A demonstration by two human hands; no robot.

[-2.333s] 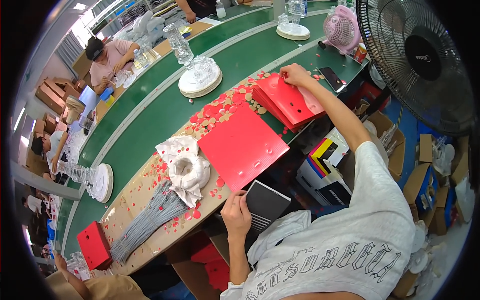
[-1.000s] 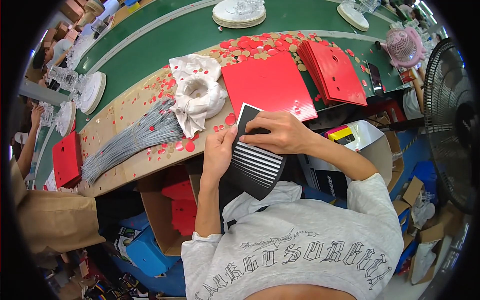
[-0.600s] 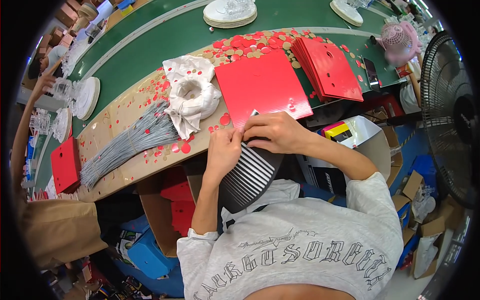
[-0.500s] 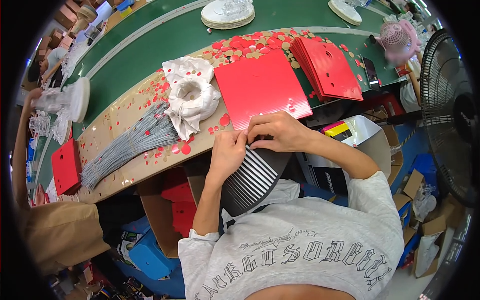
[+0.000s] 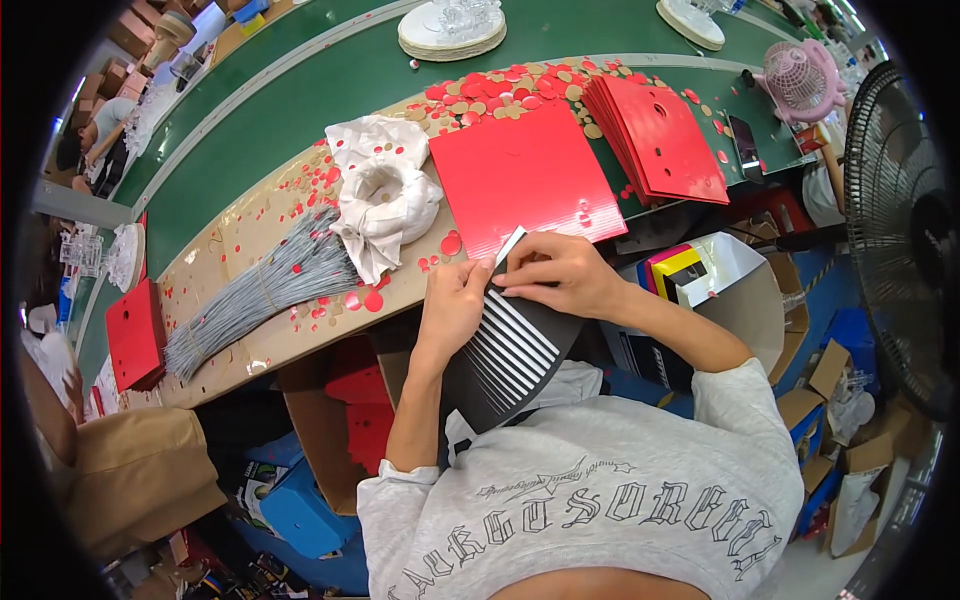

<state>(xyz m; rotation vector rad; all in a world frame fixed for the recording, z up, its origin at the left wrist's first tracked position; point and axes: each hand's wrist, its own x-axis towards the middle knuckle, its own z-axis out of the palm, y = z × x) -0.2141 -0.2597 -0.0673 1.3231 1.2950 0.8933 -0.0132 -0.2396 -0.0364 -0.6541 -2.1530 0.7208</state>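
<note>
A black sheet [image 5: 505, 355] with white strips is held over the lap, just below the bench edge [image 5: 300, 335]. Its left side is gripped by the left hand [image 5: 452, 305], fingers curled closed on it; the right hand [image 5: 548, 275] is closed in a pinch at its top corner, where one white strip appears to be lifted.

A strip could be torn or creased if it is pulled at an angle, and the sheet could be bent, since it hangs unsupported. A peeled strip could also be caught on the red dots [image 5: 370, 298] scattered by the bench edge.

Above the sheet, a red card [image 5: 522, 175] is laid flat on the bench, with a red stack [image 5: 660, 140] to its right. Left of the card, a white crumpled wrap [image 5: 385, 200] and a bundle of grey ties [image 5: 270, 285] are seen. Beyond the card a green belt [image 5: 330, 90] carries white plates [image 5: 452, 28]. Right of the card stand a large fan [image 5: 900, 230] and a small pink fan [image 5: 800, 80]; open cartons are seen below the bench.
</note>
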